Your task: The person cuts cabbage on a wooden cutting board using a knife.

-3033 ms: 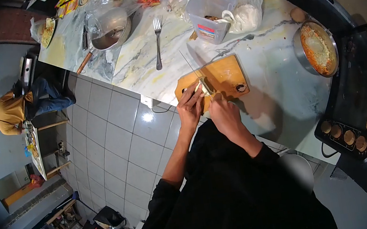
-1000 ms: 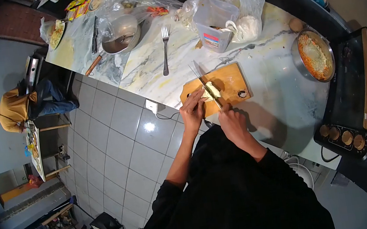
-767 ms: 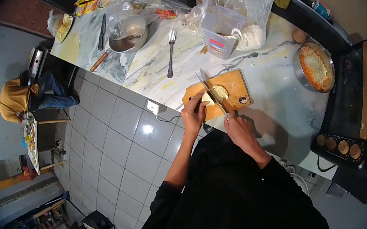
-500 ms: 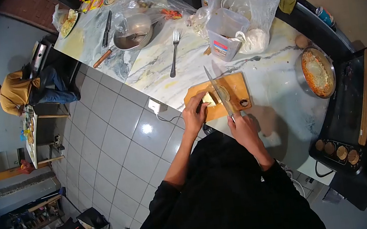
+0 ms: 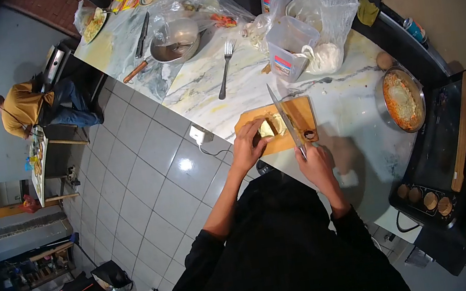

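Cut partway: pale slice point(image 5: 280, 126) looks parted on cutting board point(image 5: 303, 110) atop desk point(image 5: 353, 108), remaining chunk point(image 5: 266, 129) seemingly uncut, left hand point(image 5: 247, 146) half-curled holding it, right hand point(image 5: 316, 166) wrapped tight round knife point(image 5: 280, 107) handle.

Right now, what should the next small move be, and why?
Probably ease the kitchen knife leftward over the pale chunk: the left hand holds that chunk on the wooden cutting board, while the right hand holds the knife to its right.
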`<state>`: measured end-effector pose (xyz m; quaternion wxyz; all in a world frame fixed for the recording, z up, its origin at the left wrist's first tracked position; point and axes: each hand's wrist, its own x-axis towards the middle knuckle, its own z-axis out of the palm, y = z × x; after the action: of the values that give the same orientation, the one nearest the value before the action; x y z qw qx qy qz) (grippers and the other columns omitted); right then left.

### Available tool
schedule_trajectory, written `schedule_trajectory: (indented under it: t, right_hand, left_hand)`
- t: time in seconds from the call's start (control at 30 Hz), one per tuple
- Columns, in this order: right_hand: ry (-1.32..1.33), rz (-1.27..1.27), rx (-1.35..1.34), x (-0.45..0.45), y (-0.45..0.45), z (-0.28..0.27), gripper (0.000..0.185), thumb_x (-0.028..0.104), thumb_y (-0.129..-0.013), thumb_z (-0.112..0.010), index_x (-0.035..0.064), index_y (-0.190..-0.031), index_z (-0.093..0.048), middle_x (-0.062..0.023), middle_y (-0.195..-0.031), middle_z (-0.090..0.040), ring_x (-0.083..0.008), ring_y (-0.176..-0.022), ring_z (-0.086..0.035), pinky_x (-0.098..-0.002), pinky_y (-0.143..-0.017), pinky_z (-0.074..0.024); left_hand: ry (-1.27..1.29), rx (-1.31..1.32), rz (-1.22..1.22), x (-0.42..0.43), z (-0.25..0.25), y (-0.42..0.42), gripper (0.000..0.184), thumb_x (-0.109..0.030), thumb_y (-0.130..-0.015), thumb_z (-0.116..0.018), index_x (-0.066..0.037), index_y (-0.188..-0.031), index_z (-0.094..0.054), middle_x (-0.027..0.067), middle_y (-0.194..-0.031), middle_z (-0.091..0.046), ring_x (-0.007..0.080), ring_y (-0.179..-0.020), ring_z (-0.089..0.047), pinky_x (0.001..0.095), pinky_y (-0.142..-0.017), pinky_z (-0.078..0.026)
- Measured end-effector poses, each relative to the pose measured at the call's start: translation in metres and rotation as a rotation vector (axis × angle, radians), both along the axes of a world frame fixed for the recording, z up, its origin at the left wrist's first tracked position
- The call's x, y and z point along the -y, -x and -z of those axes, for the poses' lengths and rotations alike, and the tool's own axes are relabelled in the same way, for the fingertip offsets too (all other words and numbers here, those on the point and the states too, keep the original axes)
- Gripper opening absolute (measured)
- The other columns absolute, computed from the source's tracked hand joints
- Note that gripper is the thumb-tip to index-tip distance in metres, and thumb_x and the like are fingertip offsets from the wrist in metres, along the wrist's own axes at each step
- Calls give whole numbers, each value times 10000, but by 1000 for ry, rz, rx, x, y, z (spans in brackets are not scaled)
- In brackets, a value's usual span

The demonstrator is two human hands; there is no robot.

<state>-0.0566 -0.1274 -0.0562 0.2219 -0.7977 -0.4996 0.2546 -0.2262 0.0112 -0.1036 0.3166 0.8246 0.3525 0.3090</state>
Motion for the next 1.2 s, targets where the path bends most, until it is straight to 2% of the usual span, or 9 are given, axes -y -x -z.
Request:
schedule_trajectory:
  t: [0.17,0.23,0.43,0.5,0.67,0.8,0.87,1.07,1.2]
  right_hand:
    - [-3,25,-54,1,0,-9,329,298,-949,-569,-25,-893,-600,-268,-720,-635,-471,-727,-631,-556,-661,-484]
    - [-16,11,-26,3,1,-4,322,293,-946,-570,-23,-894,-604,-263,-715,-635,-466,-722,-633,-552,-659,-486]
    - [-27,-64,-64,0,13,-1,280,263,-931,-568,-14,-902,-603,-244,-706,-641,-444,-708,-641,-538,-658,-496]
    - [-27,-88,-59,-1,16,2,266,251,-928,-569,-12,-905,-600,-238,-704,-643,-442,-707,-643,-535,-661,-499]
    - [-85,-77,-79,-2,17,10,256,236,-933,-568,-14,-880,-567,-227,-685,-640,-432,-701,-648,-529,-650,-502]
    - [-80,-77,-77,-7,14,7,263,236,-938,-566,-18,-875,-548,-237,-677,-631,-438,-691,-643,-530,-633,-499]
    - [-45,-74,-109,-10,14,7,258,231,-942,-564,-22,-896,-539,-247,-672,-624,-445,-679,-639,-535,-623,-497]
    - [-14,-61,-76,-13,18,1,271,244,-957,-538,-24,-919,-536,-254,-664,-620,-449,-677,-641,-544,-631,-496]
    - [-12,-43,-55,-11,22,9,247,216,-949,-551,-24,-893,-529,-244,-700,-626,-466,-720,-618,-554,-650,-472]
  left_hand:
    - [2,-26,-22,3,-2,-2,514,-188,-776,-785,-68,-1244,-611,166,-1160,-649,367,-1060,-614,413,-899,-497]
    - [130,-20,-21,1,-5,-2,505,-169,-764,-797,-56,-1221,-616,176,-1129,-660,366,-1040,-618,411,-888,-501]
    - [167,18,-39,-4,-11,7,496,-136,-764,-800,-40,-1213,-615,185,-1117,-664,379,-1015,-623,405,-873,-506]
    - [134,36,-36,-6,-15,10,501,-104,-774,-792,-27,-1230,-600,184,-1139,-665,357,-1032,-640,394,-894,-506]
    - [278,203,-79,-7,-23,16,512,-56,-794,-768,-9,-1264,-567,176,-1173,-667,287,-1074,-657,377,-934,-498]
    - [232,144,-57,-6,-13,14,458,-73,-799,-765,-22,-1225,-603,168,-1126,-682,301,-1042,-663,381,-907,-504]
    - [197,-13,-45,-6,0,11,386,-98,-809,-758,-41,-1174,-644,157,-1071,-697,323,-1007,-663,380,-873,-505]
    - [15,25,-5,-8,-2,5,328,-90,-830,-729,-54,-1150,-669,156,-1083,-698,347,-1001,-651,384,-864,-504]
    - [136,71,-37,-3,-14,1,321,-86,-839,-720,-46,-1153,-673,154,-1117,-691,349,-1014,-652,402,-890,-504]
